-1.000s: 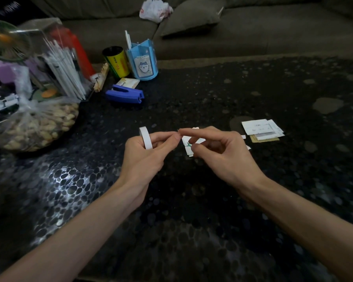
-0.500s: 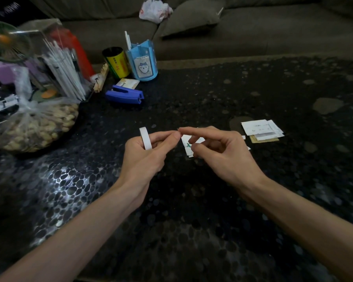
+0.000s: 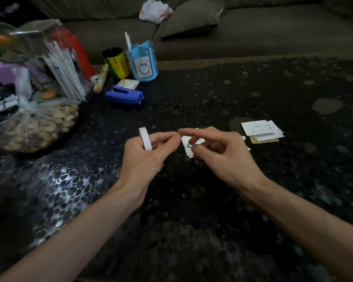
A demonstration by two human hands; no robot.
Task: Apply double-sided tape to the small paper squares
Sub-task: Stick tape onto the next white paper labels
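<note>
Far to my left a bag of peanuts [image 3: 37,127] sits on the dark pebble-patterned table [image 3: 192,231], with a blue stapler [image 3: 124,96] beyond it. My left hand [image 3: 145,159] grips the white tape roll [image 3: 145,138], fingers curled through it and the thumb stretched out to the right. My right hand [image 3: 218,153] has its fingers bent, and its index tip meets that left thumb. A paper square [image 3: 186,146] with a green mark shows just behind my right thumb; I cannot tell whether I hold it or it lies on the table. Further right, a stack of paper squares [image 3: 261,130] rests on the table.
</note>
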